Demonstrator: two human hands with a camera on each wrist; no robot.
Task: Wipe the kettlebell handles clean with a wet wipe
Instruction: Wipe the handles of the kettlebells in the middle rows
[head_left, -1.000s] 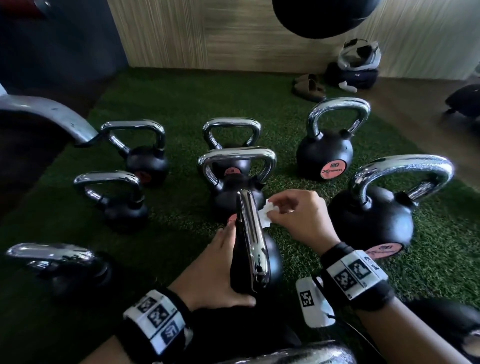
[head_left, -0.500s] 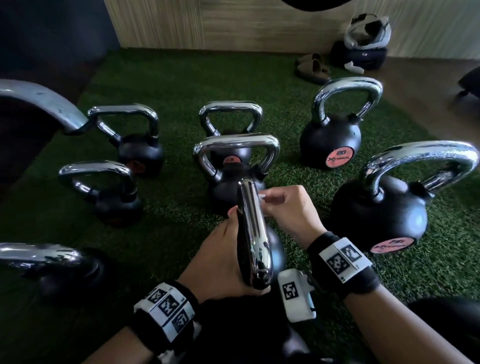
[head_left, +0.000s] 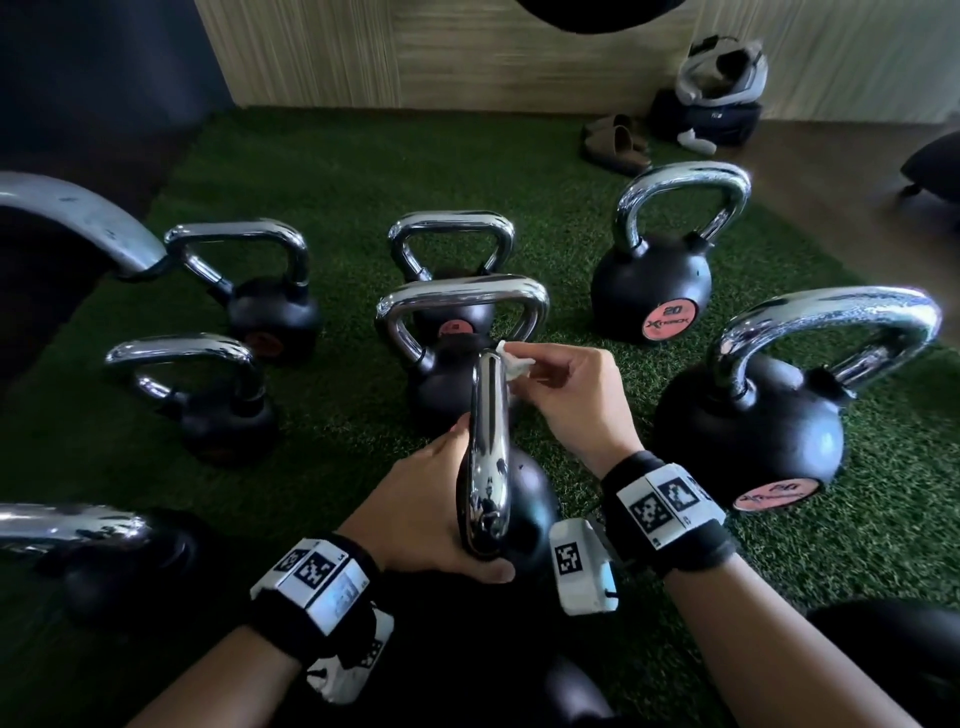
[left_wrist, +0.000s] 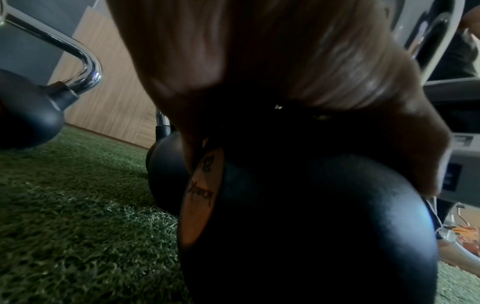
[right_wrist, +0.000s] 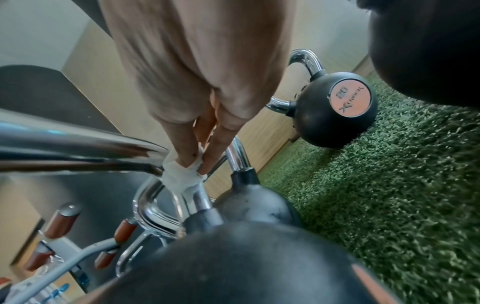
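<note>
Head view puts the nearest kettlebell at lower centre of the frame, standing on the green turf, its chrome handle seen edge-on and running up the middle. Much of its black body is hidden behind the handle and the two hands. The left hand grips the near end of the handle, thumb curled under it at the bottom; its fingers on the far side are out of sight. In the left wrist view that hand is a blurred mass filling the top, above the dark ball with an orange label reading 12. The right hand pinches a small crumpled white wet wipe between thumb and fingertips and holds it against the far end of the handle, just above centre. The right wrist view shows the wipe bunched at the bend of the handle, finger pressed into it.

Other kettlebells stand around: one directly behind, two marked 20 at right, more at left, one cut off by the lower left edge. Sandals and a bag lie at upper right.
</note>
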